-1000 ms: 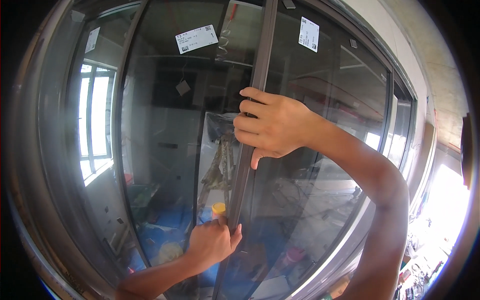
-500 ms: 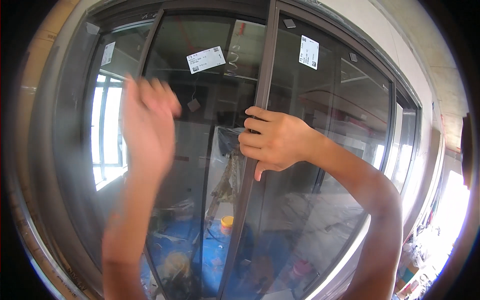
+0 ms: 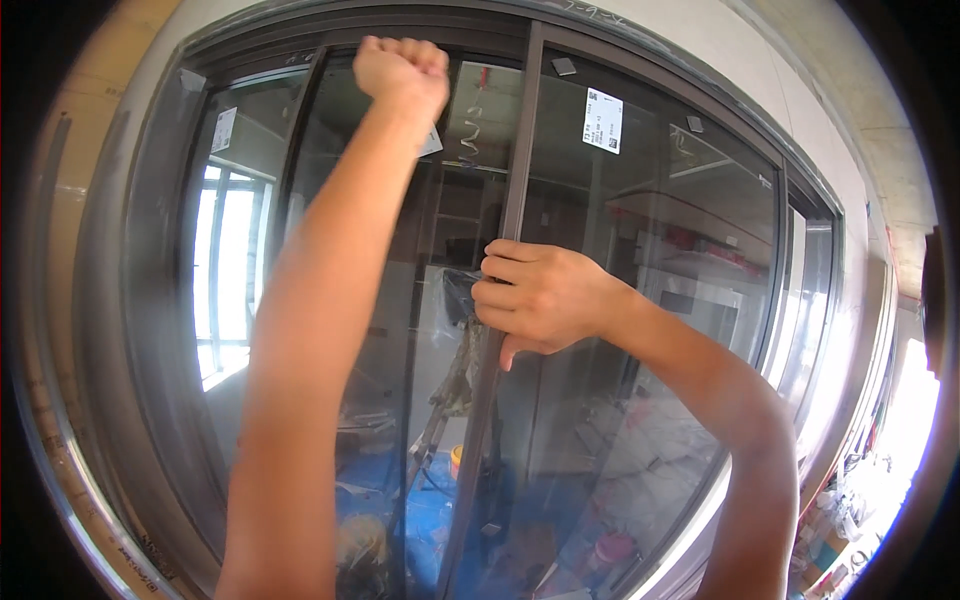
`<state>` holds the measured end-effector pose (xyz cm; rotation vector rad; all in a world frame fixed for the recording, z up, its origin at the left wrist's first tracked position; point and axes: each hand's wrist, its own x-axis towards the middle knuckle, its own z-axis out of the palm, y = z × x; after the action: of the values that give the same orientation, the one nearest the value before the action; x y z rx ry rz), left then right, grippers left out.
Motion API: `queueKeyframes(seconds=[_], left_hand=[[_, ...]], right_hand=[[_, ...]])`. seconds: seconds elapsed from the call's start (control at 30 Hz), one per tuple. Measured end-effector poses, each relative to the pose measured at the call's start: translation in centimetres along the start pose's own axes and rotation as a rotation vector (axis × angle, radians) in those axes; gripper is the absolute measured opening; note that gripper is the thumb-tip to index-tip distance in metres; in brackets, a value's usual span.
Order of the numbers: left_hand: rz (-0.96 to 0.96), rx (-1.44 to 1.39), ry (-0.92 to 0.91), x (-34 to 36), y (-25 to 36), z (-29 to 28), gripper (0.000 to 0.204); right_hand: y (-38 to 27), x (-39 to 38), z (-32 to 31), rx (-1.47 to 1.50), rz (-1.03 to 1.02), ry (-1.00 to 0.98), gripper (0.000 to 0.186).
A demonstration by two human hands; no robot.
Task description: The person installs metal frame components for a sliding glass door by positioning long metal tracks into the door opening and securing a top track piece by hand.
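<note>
A dark-framed sliding glass door fills the view. My right hand (image 3: pixel 548 297) has its fingers wrapped round the upright door frame (image 3: pixel 521 150) at the middle, thumb pointing down on the near side. High on the glass panel (image 3: pixel 345 150) left of that upright, my left hand (image 3: pixel 402 72) is raised close to the top rail (image 3: pixel 430 28), its fingers curled in. The inside of that hand is turned away, so anything in it is hidden. Behind my left wrist a white label (image 3: pixel 432 142) on the glass is mostly covered; another label (image 3: pixel 603 120) shows on the right panel.
Through the glass appear a stepladder (image 3: pixel 447 395), blue floor covering (image 3: pixel 425 520) and a yellow bucket (image 3: pixel 457 460). A bright window (image 3: pixel 222 270) shows at the left. Bags and clutter (image 3: pixel 850 500) lie at the lower right, beyond the pale wall edge.
My left hand has gone up and to the right, from beside the left panel to near the top rail, its fingers now curled. My right hand keeps its hold on the upright.
</note>
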<state>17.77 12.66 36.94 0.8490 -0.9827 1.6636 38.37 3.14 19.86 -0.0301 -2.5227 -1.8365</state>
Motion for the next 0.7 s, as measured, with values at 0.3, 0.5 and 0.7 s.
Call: queueKeyframes(seconds=[0.3,0.5,0.7], left_hand=[[-0.092,0.093,-0.079,-2.3,-7.5,1.4,0.052],[-0.038,0.192,-0.138,0.9,-2.5,1.5,0.052],[0.127,0.114,-0.028,2.1,2.1,1.3,0.047]], right_hand=[[0.0,0.6,0.1,-0.003,-0.035,-0.008,0.048],[0.1,0.5,0.6,0.012,-0.036,-0.005,0.05],[0.1,0.2,0.6,0.002,-0.022,-0.008,0.05]])
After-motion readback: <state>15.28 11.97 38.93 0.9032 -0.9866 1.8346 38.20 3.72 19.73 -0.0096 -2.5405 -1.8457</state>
